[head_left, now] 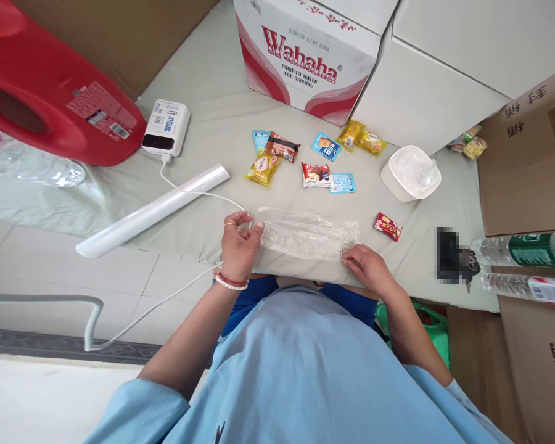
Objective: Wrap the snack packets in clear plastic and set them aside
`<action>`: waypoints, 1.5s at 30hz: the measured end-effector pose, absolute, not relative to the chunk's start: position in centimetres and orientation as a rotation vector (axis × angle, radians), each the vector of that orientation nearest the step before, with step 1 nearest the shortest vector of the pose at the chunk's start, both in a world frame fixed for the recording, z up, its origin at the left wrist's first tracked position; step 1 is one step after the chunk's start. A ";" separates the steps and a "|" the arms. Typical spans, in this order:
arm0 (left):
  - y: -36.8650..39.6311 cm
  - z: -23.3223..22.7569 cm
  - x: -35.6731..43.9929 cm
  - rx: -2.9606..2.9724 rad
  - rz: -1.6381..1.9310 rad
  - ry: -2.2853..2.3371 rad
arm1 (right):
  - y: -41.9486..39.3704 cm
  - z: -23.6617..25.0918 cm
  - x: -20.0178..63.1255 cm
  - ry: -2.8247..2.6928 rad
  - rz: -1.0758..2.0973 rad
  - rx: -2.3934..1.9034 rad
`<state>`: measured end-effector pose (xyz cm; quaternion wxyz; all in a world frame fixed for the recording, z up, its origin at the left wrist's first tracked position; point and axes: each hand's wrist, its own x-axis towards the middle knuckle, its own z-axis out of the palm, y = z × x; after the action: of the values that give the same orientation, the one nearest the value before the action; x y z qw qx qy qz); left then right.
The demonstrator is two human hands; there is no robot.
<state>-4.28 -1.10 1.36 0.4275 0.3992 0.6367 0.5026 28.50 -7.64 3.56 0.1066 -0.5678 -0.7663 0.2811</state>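
A crinkled piece of clear plastic film [309,234] lies spread across the cloth in front of me; whether it is a bag or a single sheet I cannot tell. My left hand [241,243] pinches its left end between thumb and fingers, with a white cable passing close by. At the lower right corner, the fingers of my right hand [369,266] are closed on the film's edge. Beyond it lie several wrapped snacks, among them a red-and-white cake packet [316,176] and a yellow packet [263,169]. One small red packet [388,226] rests right of the film.
A roll of clear film [152,209] lies at left, below a white power bank [165,128]. Behind it stands a large red jug [69,92]. A white tub [404,188] holds clear plastic. A Wahaha carton [305,68] stands at the back; water bottles [527,250] lie right.
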 end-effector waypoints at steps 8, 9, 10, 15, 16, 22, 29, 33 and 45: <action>-7.5 4.4 -1.2 1.251 0.935 1.301 | -9.1 4.9 25.8 -2.144 0.632 -1.660; -7.9 4.1 -0.4 1.122 0.760 1.184 | -9.3 5.0 25.2 -2.149 0.588 -1.631; -8.1 3.7 0.5 0.984 0.631 1.099 | -9.4 5.0 24.5 -2.158 0.552 -1.596; -7.6 2.1 3.1 0.556 0.561 0.999 | -10.1 5.0 22.2 -2.275 0.488 -1.472; -7.5 2.0 3.3 0.526 0.593 1.011 | -10.2 5.0 22.1 -2.290 0.501 -1.460; -7.3 1.6 2.7 0.556 0.666 1.002 | -10.0 5.3 22.6 -1.986 0.818 -1.391; -7.3 2.0 2.4 0.762 0.634 1.020 | -8.8 5.2 21.5 -1.956 0.967 -1.417; -7.3 1.9 2.0 0.831 0.652 1.047 | -8.4 5.1 20.6 -1.910 1.036 -1.429; -6.8 1.8 1.1 0.882 0.638 1.028 | -7.8 4.6 21.1 -1.392 1.436 -1.510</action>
<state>1.15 -6.76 1.84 0.7328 0.4009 0.4672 0.2898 21.14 -7.77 4.56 0.3125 -0.5725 -0.5275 0.5444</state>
